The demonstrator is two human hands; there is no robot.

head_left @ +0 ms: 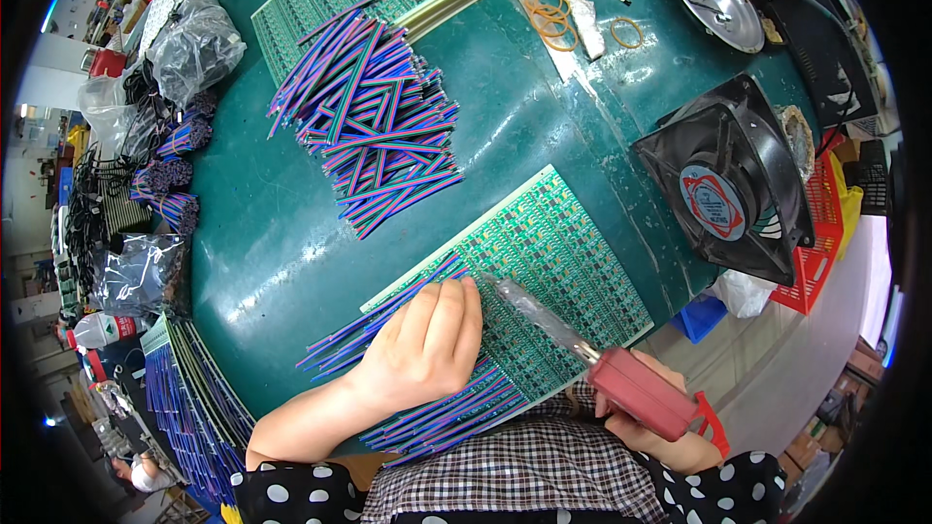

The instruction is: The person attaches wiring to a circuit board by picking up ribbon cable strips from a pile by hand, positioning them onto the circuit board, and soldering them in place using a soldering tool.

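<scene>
Left hand: fingers drawn together at the board's edge, appearing to pinch a wire; fingertips partly hidden.
Right hand: wrapped round the red-handled tool.
Circuit board: green, near table edge, wires fanned along its near-left side.
Handling: best to steady each wire end flat, tip clear of fingers.
Markings: black fan bears a round red-and-white printed label; wording not recorded.

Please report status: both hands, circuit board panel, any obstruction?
Left hand at wired edge of circuit board panel. Right hand gripping red-handled soldering iron, tip near left hand. Wires along panel's left edge, partly hidden by left hand.
</scene>
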